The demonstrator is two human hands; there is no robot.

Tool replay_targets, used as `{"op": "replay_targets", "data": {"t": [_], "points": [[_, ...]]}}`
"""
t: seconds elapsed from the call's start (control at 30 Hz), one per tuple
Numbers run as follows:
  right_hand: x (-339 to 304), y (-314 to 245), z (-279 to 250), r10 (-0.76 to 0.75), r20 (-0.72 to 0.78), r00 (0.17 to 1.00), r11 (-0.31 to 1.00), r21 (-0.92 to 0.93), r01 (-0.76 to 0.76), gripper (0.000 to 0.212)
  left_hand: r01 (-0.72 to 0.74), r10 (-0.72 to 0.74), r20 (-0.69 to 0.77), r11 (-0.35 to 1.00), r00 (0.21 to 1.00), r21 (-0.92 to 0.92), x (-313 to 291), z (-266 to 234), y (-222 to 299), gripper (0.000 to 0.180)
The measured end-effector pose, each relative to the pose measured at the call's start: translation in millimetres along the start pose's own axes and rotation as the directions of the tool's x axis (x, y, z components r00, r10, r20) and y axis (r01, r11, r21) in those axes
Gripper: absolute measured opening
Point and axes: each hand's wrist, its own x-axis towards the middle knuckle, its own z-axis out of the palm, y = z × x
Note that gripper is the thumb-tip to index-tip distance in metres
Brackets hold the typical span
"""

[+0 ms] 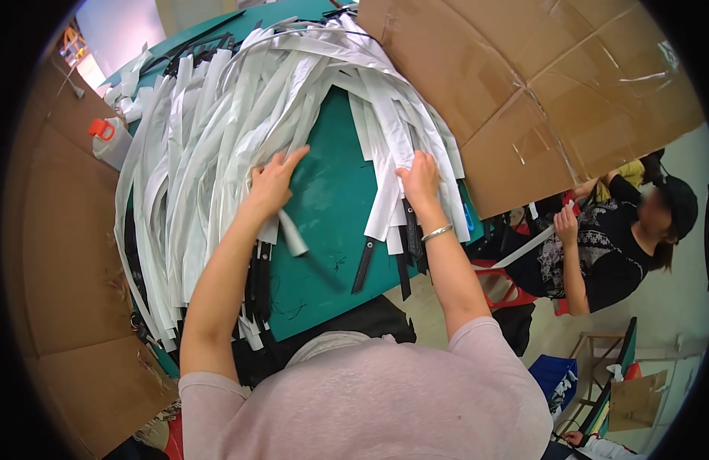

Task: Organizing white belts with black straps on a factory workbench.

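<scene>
A large heap of long black straps wrapped in white sleeves (209,146) arches over a green table (324,207). My left hand (273,182) lies at the inner edge of the left bunch, thumb and fingers spread, holding nothing that I can see. Below it hangs a white strap end (293,234), its dark tip blurred. My right hand (420,180) has its fingers closed on a white-wrapped strap (385,180) of the smaller right bunch. Bare black strap ends (363,264) with metal eyelets stick out below that bunch.
Brown cardboard (515,84) stands at the right, with more cardboard (71,253) at the left. A white jug with an orange cap (103,130) is at far left. A seated co-worker (600,238) in black holds a white strip at right, near a blue bin (554,379).
</scene>
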Motion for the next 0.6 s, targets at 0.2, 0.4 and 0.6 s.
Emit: {"op": "replay_targets", "data": {"t": [0.2, 0.4, 0.6], "points": [[4, -13, -7, -0.086, 0.046, 0.995, 0.995, -0.045, 0.088, 0.034, -0.173, 0.174, 0.013, 0.963, 0.985, 0.206, -7, -10, 7, 0.07], [-3, -17, -8, -0.243, -0.233, 0.942, 0.963, 0.056, 0.262, 0.026, -0.236, 0.253, 0.116, 0.961, 0.96, -0.144, 19, 10, 51, 0.032], [-41, -49, 0, -0.131, 0.393, 0.91, 0.672, 0.71, -0.21, 0.014, 0.267, -0.267, 0.064, 0.964, 0.962, 0.005, 34, 5, 84, 0.059]]}}
